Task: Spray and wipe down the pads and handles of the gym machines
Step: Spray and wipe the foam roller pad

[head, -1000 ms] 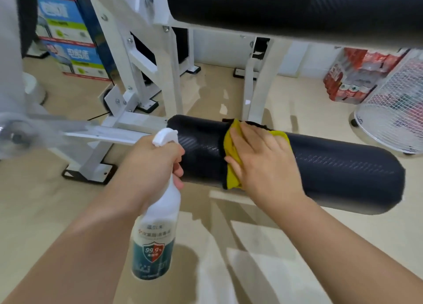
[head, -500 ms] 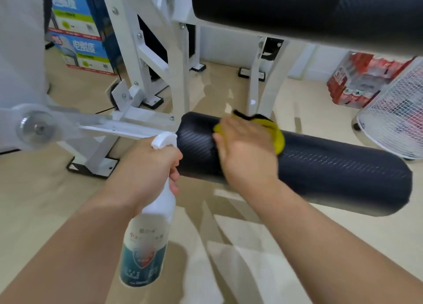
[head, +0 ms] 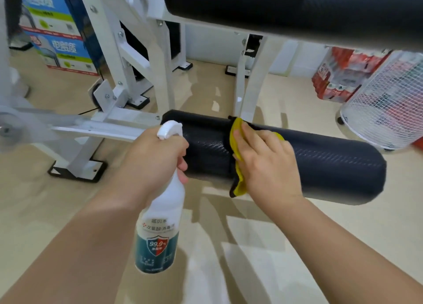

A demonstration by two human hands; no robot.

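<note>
On lower roller pad [head: 332,164]: right hand [head: 267,164], fingers flat, presses yellow cloth [head: 240,184]; left hand [head: 151,157] grips spray bottle [head: 158,235]. Risk: unpinched cloth may slip off.

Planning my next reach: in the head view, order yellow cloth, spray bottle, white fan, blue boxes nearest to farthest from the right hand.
1. yellow cloth, under the right hand
2. spray bottle, left
3. white fan, right
4. blue boxes, far left

head view looks down, close over roller pad [head: 320,164].
</note>
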